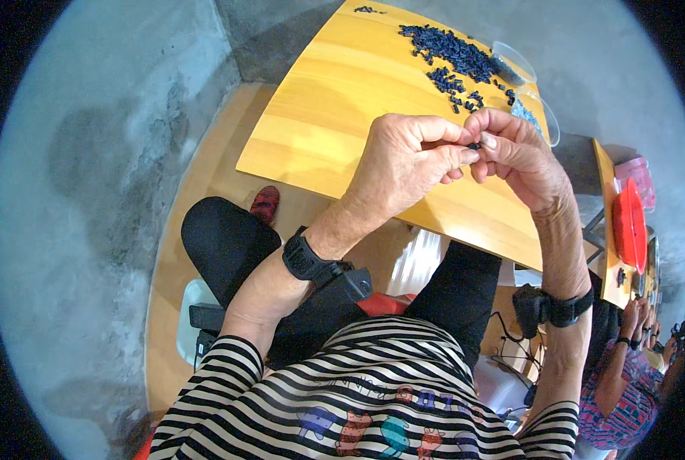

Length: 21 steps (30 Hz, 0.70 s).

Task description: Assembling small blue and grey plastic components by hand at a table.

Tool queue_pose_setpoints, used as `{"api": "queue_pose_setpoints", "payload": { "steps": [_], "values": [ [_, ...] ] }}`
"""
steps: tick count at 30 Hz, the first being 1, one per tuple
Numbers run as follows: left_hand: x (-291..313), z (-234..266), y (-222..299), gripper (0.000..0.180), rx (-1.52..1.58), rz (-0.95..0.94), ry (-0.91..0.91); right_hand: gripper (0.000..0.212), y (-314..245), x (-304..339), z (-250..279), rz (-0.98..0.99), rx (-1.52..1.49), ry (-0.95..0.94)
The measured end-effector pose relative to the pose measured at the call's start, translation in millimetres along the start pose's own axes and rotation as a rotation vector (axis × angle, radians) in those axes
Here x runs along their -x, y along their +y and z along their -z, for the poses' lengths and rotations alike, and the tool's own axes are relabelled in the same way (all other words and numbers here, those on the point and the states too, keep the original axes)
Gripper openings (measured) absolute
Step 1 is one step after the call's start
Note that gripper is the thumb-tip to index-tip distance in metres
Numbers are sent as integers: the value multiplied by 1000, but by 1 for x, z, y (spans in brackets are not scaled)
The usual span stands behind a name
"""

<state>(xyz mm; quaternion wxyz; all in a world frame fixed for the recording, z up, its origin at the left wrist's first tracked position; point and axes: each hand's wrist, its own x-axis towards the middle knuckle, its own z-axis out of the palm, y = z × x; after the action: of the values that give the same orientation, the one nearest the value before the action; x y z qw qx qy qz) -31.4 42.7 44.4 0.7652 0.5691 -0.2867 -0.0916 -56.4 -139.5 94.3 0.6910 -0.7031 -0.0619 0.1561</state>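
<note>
Above the near part of the yellow wooden table (312, 115), my left hand (411, 157) and my right hand (519, 157) meet at their fingertips. Between them is a small black piece (475, 146), mostly covered by the fingers; its exact kind is too small to make out. Both hands are closed in a pinch on it. Beyond my hands lies a heap of small black pieces (453, 55), with looser ones spread on its near side. Right of the heap, a clear plastic tub (513, 63) stands by another clear container (548, 119) with light blue bits (525, 113) beside it.
A few more black pieces (369, 10) lie at the table's far left corner. To the right, another table (609, 230) carries a red basin (630, 226) and a pink container (635, 180); a person in a patterned top (622, 395) sits there. A grey wall (112, 176) rises at left.
</note>
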Motion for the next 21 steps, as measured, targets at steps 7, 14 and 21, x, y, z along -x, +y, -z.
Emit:
{"api": "queue_pose_setpoints", "payload": {
  "steps": [7,14,21],
  "values": [
    [1,-2,2,14,36,-21,5,30,-15,1,-6,-38,211,39],
    [-1,-3,5,14,-4,-64,8,35,-20,-3,-8,-62,227,11],
    [-3,3,0,13,-153,-88,-2,34,-8,-9,-2,-67,43,-74]
  ]
}}
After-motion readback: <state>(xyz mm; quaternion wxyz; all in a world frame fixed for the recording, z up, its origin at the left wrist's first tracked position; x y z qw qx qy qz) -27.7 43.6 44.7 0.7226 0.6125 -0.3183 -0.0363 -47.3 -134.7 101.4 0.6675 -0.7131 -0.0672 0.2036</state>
